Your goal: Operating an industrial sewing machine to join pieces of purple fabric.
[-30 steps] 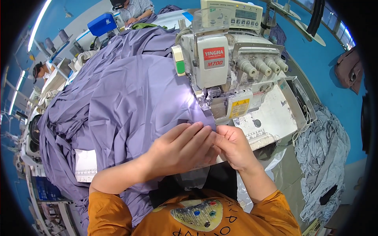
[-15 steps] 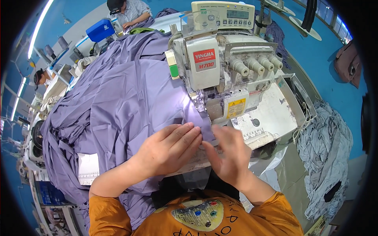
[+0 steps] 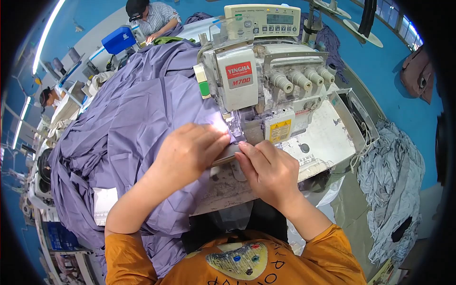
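Note:
A large purple fabric [image 3: 135, 111] spreads over the left of the table and runs in under the presser foot [image 3: 234, 124] of a white overlock sewing machine [image 3: 237, 88]. My left hand [image 3: 187, 149] lies on the fabric just in front of the foot, its fingers bent and closed on the cloth near its edge. Close by on the right, my right hand [image 3: 270, 168] pinches at the fabric's front edge with thumb and forefinger. The cloth between those fingertips is mostly hidden. A lamp brightens the spot by the needle.
A control box [image 3: 266, 21] with a small screen stands behind the machine. An open tray [image 3: 354, 118] sits at its right end. Crumpled grey-blue cloth [image 3: 392, 190] hangs at the right. A co-worker [image 3: 154, 21] sits at the far left beside a blue machine head [image 3: 118, 40].
Both hands have moved forward, nearer the presser foot. My left fingers went from flat to bent on the fabric; my right hand closed to a pinch. The fabric's front edge has shifted toward the needle.

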